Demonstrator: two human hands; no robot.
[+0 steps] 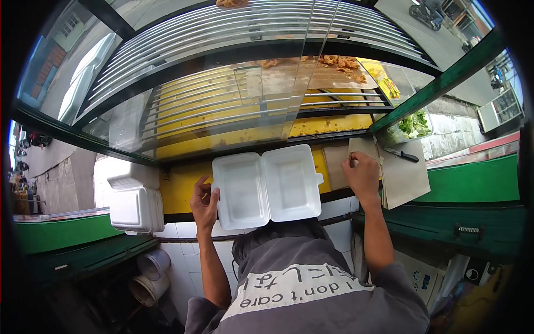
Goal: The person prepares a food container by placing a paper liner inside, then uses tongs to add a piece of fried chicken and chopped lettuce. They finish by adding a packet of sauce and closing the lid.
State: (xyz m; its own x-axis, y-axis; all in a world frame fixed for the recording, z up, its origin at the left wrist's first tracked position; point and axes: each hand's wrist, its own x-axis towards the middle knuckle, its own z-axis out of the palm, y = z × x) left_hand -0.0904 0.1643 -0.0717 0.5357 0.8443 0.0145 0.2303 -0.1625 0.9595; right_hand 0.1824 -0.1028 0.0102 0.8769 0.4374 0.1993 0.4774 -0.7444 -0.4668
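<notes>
An open white foam takeaway box (241, 186) lies in front of me at the counter's near edge, both halves bare inside. My left hand (204, 205) is beside its left edge, fingers loosely bent and apart, thumb right at the rim. To the right of the box, my right hand (364, 175) is closed in a pinch at the edge of a sheet of brown paper (362, 146). More brown paper (409, 181) lies stacked just right of that hand, with a black-handled knife (401, 154) on top.
Stacked closed foam boxes (135, 210) stand at the left. Behind a glass panel (222, 111), fried pieces (342, 62) lie on a board inside the display case. A clear tub of green leaves (413, 127) stands at the right, beside the green frame post (439, 83).
</notes>
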